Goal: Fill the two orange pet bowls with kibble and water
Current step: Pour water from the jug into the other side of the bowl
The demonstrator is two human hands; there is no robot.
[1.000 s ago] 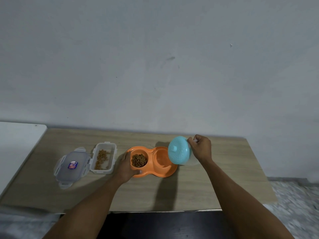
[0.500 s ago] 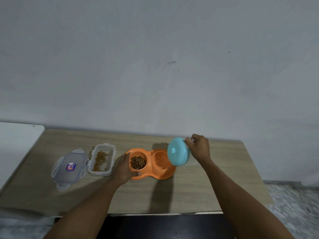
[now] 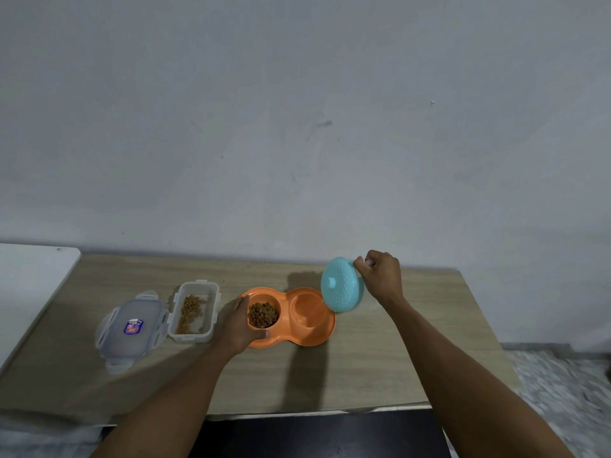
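Lifted slightly, the right hand grips the tilted teal-lidded jug, pouring into the orange double bowl just left of it. The left hand clamps its probably light, slippery rim beside the kibble.

No words can be read anywhere. The only label is a small blue, red and white sticker on the clear lid. The lid lies flat on the worktop, well to the left of the fingers of the left hand. The sticker's print is too small to make out.
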